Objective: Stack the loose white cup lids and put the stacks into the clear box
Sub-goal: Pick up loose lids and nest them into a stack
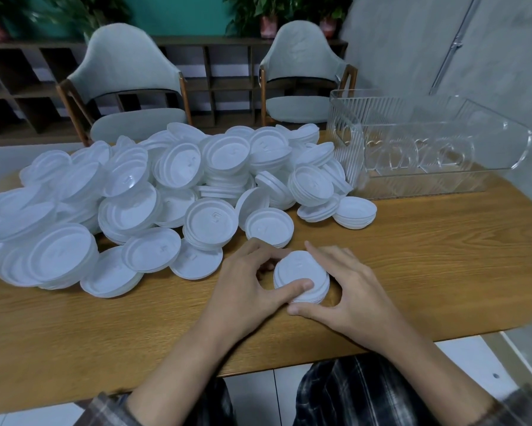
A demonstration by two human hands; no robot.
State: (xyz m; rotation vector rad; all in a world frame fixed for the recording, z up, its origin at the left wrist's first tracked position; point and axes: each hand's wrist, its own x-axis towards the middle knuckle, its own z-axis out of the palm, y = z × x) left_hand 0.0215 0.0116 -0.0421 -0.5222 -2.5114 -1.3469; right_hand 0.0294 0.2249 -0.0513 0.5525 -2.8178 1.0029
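On the wooden counter [427,259], my left hand [240,285] and right hand [355,292] hold a short stack of lids [298,265], fingers curled round it. The loose lids [166,186] heap at left, and the clear box [427,161] stands at far right.

Right beneath the grip, a wood-grain table [412,256] with a rounded edge; nearer than the grip, white floor tiles [252,392]. Well beyond the grip, a grey padded chair [129,87] off to the left and a second chair [301,84] straight ahead, both wooden-framed. Behind those, a dark cubby shelf [21,87] topped with potted plants [269,24] before a teal wall [178,13], and to the grip's far right a grey wall [412,41].
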